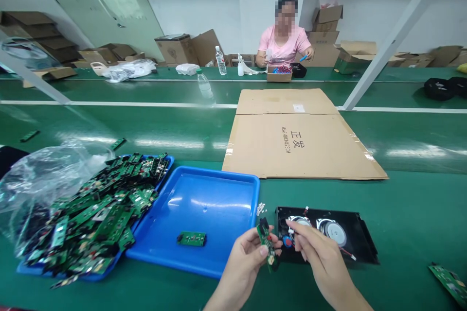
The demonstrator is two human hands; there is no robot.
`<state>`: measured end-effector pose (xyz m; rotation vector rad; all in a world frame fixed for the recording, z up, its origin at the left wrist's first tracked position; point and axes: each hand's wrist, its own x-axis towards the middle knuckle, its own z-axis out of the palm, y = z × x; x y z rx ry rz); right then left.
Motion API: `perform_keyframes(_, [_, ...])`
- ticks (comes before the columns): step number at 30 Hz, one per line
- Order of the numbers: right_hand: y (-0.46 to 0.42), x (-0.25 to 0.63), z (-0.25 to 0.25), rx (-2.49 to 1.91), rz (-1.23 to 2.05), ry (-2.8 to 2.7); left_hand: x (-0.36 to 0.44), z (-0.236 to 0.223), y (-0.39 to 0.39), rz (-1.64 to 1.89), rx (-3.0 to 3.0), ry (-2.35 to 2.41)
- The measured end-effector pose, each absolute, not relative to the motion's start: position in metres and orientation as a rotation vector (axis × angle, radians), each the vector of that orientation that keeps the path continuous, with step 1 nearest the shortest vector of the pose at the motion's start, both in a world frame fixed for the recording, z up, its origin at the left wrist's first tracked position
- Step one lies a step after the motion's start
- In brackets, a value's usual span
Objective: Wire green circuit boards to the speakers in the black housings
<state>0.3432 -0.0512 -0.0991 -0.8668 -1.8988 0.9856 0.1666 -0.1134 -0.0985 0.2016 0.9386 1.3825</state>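
My left hand (245, 257) is closed round a small green circuit board (268, 245), held upright at the front of the green table. My right hand (316, 251) pinches something small with a thin wire by the board's top edge; I cannot make out what it is. Just behind both hands lies a black speaker housing (359, 233) with two round speakers and red wires. A single green board (191, 238) lies in the blue tray (204, 194) to the left.
A second blue tray (167, 162) at the left is heaped with several green boards (95, 218) beside a clear plastic bag (40, 180). Flattened cardboard (299, 136) lies beyond. Another board (450, 282) sits at the right edge. A person in pink (283, 41) works at the far bench among boxes and bottles.
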Motion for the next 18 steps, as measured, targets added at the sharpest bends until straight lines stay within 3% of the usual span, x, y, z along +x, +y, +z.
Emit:
perform_keyframes(9, [-0.055,0.329,-0.081,-0.651,0.517,-2.072,0.175,-0.1,-0.118,1.328,0.409,0.983])
perform_keyframes(18, [-0.054,0.337,-0.092,-0.604,0.525,-2.232,0.173,-0.101,-0.123,1.263,0.386,0.94])
